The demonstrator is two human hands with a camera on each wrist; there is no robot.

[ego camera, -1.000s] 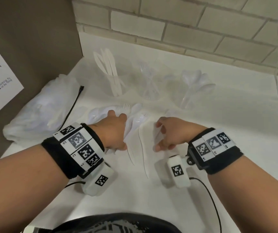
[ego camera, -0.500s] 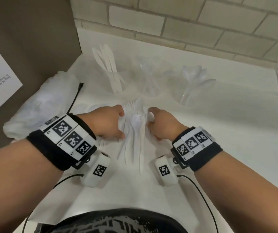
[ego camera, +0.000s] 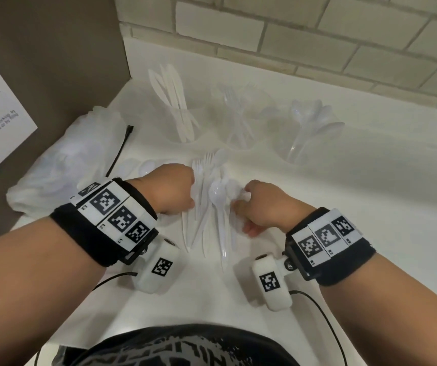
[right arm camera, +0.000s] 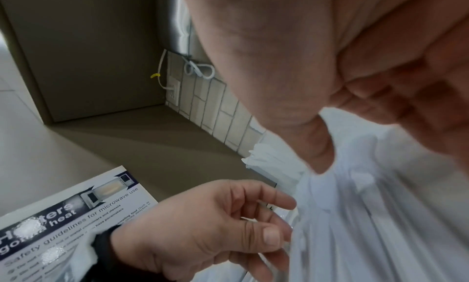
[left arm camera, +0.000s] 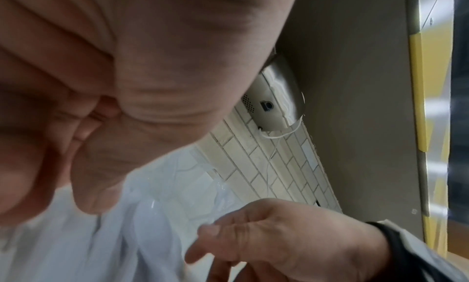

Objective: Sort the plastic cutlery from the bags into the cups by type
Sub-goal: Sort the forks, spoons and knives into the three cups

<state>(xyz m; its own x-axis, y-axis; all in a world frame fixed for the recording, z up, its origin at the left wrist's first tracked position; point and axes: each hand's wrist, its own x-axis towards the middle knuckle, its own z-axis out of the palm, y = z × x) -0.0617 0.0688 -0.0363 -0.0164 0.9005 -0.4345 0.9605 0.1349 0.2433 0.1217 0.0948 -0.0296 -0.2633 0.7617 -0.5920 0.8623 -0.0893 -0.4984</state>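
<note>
The white table (ego camera: pixel 344 207) carries three clear cups (ego camera: pixel 183 125) at 12 o'clock. The loose cutlery pile (ego camera: pixel 212 207), scattered earlier, now lies gathered between both hands. The left hand (ego camera: pixel 171 190) and right hand (ego camera: pixel 262 207), fingers curled, press its sides, closer together than before.

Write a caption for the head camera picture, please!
Two hands gather loose plastic cutlery on a white counter before three cups.
</note>
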